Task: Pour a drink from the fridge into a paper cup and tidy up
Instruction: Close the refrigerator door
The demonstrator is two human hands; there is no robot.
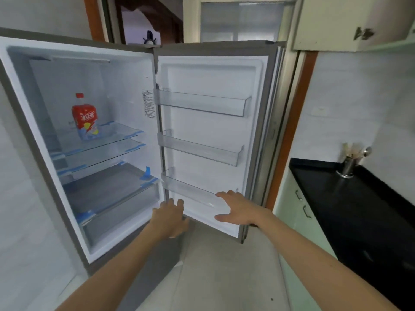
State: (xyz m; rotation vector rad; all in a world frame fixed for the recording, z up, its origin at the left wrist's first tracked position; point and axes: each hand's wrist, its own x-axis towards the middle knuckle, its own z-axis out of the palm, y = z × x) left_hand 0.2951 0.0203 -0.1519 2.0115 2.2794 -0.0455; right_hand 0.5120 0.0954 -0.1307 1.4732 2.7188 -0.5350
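Note:
The fridge [27, 122] stands open, its door [258, 135] swung out to the right. A drink bottle [85, 118] with a red cap and red label stands upright, alone on the upper glass shelf. My left hand [169, 217] is held near the lower hinge side of the opening, fingers loosely apart, holding nothing. My right hand [235, 208] is spread open in front of the door's lowest clear bin [190, 190], fingertips by its rim. No paper cup is in view.
A black countertop [359, 203] runs along the right with a metal utensil holder [349, 163] on it and pale green cabinets [298, 212] below. A wall cupboard [336, 23] hangs above. Lower glass shelves and a drawer [116, 198] fill the fridge.

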